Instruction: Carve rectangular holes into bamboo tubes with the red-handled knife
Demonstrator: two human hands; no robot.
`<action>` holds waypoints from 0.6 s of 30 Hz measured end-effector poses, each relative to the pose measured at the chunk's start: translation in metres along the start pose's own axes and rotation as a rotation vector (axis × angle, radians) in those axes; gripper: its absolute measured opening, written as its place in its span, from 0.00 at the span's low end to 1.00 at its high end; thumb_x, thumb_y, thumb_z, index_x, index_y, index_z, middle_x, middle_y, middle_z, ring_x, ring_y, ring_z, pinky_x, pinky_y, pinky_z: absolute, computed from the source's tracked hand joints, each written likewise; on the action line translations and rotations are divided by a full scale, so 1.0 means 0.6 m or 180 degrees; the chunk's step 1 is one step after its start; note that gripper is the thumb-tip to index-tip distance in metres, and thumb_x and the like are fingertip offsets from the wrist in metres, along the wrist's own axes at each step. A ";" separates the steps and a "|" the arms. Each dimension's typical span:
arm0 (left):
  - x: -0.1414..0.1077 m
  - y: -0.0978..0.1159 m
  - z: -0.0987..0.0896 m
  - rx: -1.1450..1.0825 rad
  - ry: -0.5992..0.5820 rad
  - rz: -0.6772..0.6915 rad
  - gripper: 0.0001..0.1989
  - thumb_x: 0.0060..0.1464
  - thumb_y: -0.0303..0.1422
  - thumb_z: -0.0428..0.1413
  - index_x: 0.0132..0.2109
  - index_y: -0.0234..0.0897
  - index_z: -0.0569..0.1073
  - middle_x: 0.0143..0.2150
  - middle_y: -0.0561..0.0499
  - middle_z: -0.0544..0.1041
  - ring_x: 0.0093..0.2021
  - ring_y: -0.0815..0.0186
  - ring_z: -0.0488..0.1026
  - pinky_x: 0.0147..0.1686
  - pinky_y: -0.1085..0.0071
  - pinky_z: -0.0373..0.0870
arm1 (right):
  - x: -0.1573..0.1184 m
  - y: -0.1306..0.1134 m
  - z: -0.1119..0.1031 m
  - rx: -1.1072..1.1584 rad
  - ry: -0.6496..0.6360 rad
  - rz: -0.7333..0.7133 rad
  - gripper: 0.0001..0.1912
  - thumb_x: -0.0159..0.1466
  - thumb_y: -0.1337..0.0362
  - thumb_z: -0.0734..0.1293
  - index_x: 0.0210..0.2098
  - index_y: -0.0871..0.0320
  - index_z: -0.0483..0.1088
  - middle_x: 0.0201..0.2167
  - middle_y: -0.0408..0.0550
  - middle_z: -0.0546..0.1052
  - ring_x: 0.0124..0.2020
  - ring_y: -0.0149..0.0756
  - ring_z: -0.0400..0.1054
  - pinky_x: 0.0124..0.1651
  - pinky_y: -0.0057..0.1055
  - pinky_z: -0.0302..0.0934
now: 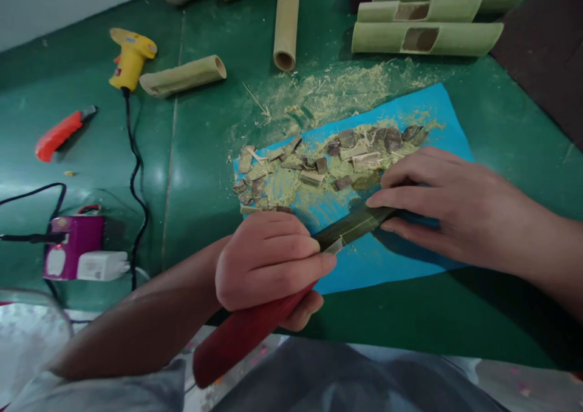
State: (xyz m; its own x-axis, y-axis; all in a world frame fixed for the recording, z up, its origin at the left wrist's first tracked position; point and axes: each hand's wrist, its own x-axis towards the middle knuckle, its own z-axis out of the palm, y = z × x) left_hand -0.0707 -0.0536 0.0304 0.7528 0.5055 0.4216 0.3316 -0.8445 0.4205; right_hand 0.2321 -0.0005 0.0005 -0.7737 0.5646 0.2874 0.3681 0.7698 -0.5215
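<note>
A red-handled cutter [248, 333] is held in my left hand [273, 263], its fingers wrapped round the handle. The short pale blade [334, 247] lies against a dark green bamboo strip [359, 222]. My right hand [437, 199] pinches the strip's far end between thumb and fingers. The strip's near end is hidden by my left hand. Beneath both hands is a blue sheet [387, 266]. Bamboo chips [312, 177] and pale green shavings lie scattered on it, behind the strip.
On the green table [204, 157] are a yellow glue gun [130, 60] with a black cord, an orange cutter [59, 136], a purple power block [79, 239] and a white plug [102, 266]. Bamboo tubes [286, 23] lie at the back; notched ones [378, 39] are at the back right.
</note>
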 end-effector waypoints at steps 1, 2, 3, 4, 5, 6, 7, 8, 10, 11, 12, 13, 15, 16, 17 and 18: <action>0.000 0.000 -0.001 -0.0009 -0.0019 -0.0024 0.08 0.64 0.32 0.59 0.49 0.40 0.78 0.34 0.49 0.86 0.30 0.60 0.85 0.32 0.61 0.88 | 0.000 0.000 0.000 -0.0005 -0.0011 0.0015 0.09 0.75 0.60 0.67 0.49 0.46 0.81 0.44 0.51 0.81 0.47 0.50 0.76 0.50 0.48 0.74; 0.001 0.001 -0.001 -0.0011 -0.0032 -0.0059 0.08 0.64 0.32 0.59 0.49 0.41 0.78 0.34 0.50 0.86 0.30 0.60 0.85 0.32 0.61 0.88 | -0.001 -0.001 0.001 -0.0007 -0.0012 0.0040 0.09 0.75 0.60 0.67 0.49 0.46 0.81 0.44 0.51 0.81 0.47 0.50 0.76 0.50 0.49 0.74; 0.001 0.002 -0.002 -0.0013 -0.0044 -0.0089 0.08 0.64 0.32 0.59 0.49 0.42 0.78 0.34 0.51 0.86 0.31 0.60 0.85 0.33 0.61 0.89 | -0.001 -0.002 0.001 -0.0009 -0.0021 0.0085 0.10 0.76 0.60 0.66 0.49 0.45 0.81 0.45 0.51 0.81 0.48 0.50 0.76 0.50 0.49 0.74; 0.001 0.002 -0.002 -0.0015 -0.0049 -0.0103 0.09 0.63 0.31 0.59 0.50 0.42 0.78 0.35 0.51 0.87 0.31 0.60 0.85 0.33 0.61 0.89 | -0.002 -0.002 0.002 -0.0006 -0.0021 0.0116 0.10 0.76 0.60 0.66 0.49 0.45 0.81 0.45 0.51 0.81 0.48 0.51 0.76 0.50 0.49 0.74; 0.001 0.003 -0.001 -0.0011 -0.0057 -0.0120 0.09 0.63 0.31 0.59 0.50 0.43 0.78 0.35 0.51 0.87 0.31 0.60 0.85 0.33 0.61 0.89 | -0.002 -0.002 0.002 -0.0002 -0.0022 0.0137 0.10 0.76 0.60 0.66 0.49 0.44 0.81 0.45 0.51 0.81 0.48 0.51 0.76 0.51 0.49 0.74; 0.000 0.003 0.000 0.0003 -0.0043 -0.0144 0.09 0.63 0.31 0.59 0.50 0.43 0.78 0.35 0.51 0.86 0.31 0.60 0.85 0.33 0.61 0.89 | -0.002 -0.002 0.003 0.0005 -0.0018 0.0139 0.10 0.76 0.60 0.66 0.49 0.44 0.81 0.45 0.51 0.81 0.49 0.50 0.76 0.51 0.49 0.74; 0.000 0.003 0.001 0.0018 -0.0029 -0.0165 0.09 0.63 0.31 0.59 0.50 0.43 0.78 0.34 0.51 0.86 0.32 0.59 0.85 0.33 0.61 0.89 | -0.002 -0.002 0.003 0.0013 -0.0009 0.0124 0.10 0.76 0.60 0.66 0.49 0.44 0.80 0.45 0.50 0.81 0.49 0.50 0.76 0.52 0.49 0.74; 0.000 0.002 0.002 0.0014 0.0000 -0.0152 0.09 0.64 0.31 0.58 0.50 0.43 0.78 0.34 0.51 0.86 0.31 0.60 0.85 0.33 0.61 0.89 | -0.002 -0.001 0.003 0.0020 -0.0008 0.0106 0.10 0.76 0.60 0.66 0.49 0.44 0.80 0.45 0.50 0.81 0.48 0.50 0.76 0.52 0.49 0.74; -0.001 0.001 0.003 -0.0019 0.0049 -0.0162 0.08 0.65 0.31 0.57 0.49 0.43 0.78 0.34 0.50 0.86 0.31 0.60 0.85 0.32 0.61 0.88 | -0.002 0.001 0.002 0.0033 -0.0007 0.0072 0.09 0.75 0.60 0.67 0.49 0.45 0.81 0.45 0.50 0.81 0.48 0.50 0.76 0.51 0.49 0.74; -0.001 0.000 0.003 -0.0050 0.0061 -0.0157 0.08 0.65 0.31 0.57 0.49 0.42 0.78 0.34 0.50 0.87 0.32 0.60 0.85 0.32 0.62 0.88 | -0.002 0.001 0.002 0.0037 -0.0006 0.0060 0.09 0.75 0.60 0.67 0.49 0.45 0.81 0.45 0.50 0.81 0.48 0.50 0.76 0.51 0.49 0.74; -0.001 0.000 0.002 -0.0079 0.0066 -0.0165 0.08 0.65 0.31 0.57 0.49 0.41 0.78 0.35 0.49 0.87 0.32 0.60 0.85 0.32 0.62 0.88 | -0.002 0.002 0.002 0.0041 -0.0008 0.0051 0.09 0.75 0.60 0.67 0.50 0.46 0.81 0.45 0.51 0.81 0.48 0.50 0.76 0.51 0.49 0.74; -0.001 0.000 0.001 -0.0106 0.0073 -0.0182 0.08 0.65 0.31 0.57 0.50 0.40 0.78 0.35 0.48 0.87 0.32 0.61 0.85 0.33 0.62 0.88 | -0.002 0.002 0.001 0.0040 -0.0015 0.0050 0.09 0.75 0.60 0.67 0.50 0.46 0.81 0.45 0.51 0.81 0.49 0.50 0.76 0.51 0.48 0.74; 0.000 0.000 0.000 -0.0131 0.0052 -0.0242 0.08 0.65 0.30 0.57 0.50 0.38 0.77 0.36 0.47 0.87 0.33 0.60 0.86 0.35 0.62 0.89 | -0.001 0.003 0.000 0.0028 -0.0029 0.0043 0.09 0.75 0.60 0.67 0.50 0.46 0.81 0.45 0.51 0.81 0.49 0.50 0.76 0.51 0.48 0.74; 0.000 0.000 0.000 -0.0152 0.0070 -0.0209 0.09 0.65 0.30 0.57 0.50 0.38 0.78 0.35 0.47 0.87 0.32 0.60 0.86 0.35 0.62 0.89 | -0.001 0.003 0.000 0.0015 -0.0046 0.0050 0.10 0.76 0.60 0.67 0.50 0.45 0.81 0.45 0.51 0.81 0.49 0.50 0.76 0.51 0.48 0.74; 0.001 -0.001 0.001 -0.0173 0.0078 -0.0167 0.09 0.64 0.30 0.58 0.50 0.38 0.78 0.35 0.48 0.87 0.32 0.61 0.86 0.34 0.62 0.89 | -0.001 0.003 0.000 0.0002 -0.0059 0.0057 0.10 0.76 0.60 0.67 0.50 0.45 0.81 0.46 0.50 0.81 0.49 0.50 0.76 0.51 0.49 0.74; 0.002 -0.003 0.002 -0.0192 0.0079 -0.0121 0.09 0.63 0.30 0.58 0.50 0.38 0.78 0.34 0.48 0.87 0.31 0.60 0.85 0.34 0.62 0.89 | -0.001 0.003 0.000 -0.0009 -0.0066 0.0059 0.10 0.76 0.59 0.66 0.50 0.44 0.81 0.46 0.50 0.81 0.49 0.50 0.76 0.50 0.49 0.74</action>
State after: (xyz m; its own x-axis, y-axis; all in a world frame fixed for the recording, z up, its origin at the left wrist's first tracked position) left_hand -0.0699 -0.0517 0.0290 0.7257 0.5418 0.4240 0.3242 -0.8129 0.4839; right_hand 0.2333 0.0004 -0.0009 -0.7772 0.5726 0.2608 0.3841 0.7600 -0.5242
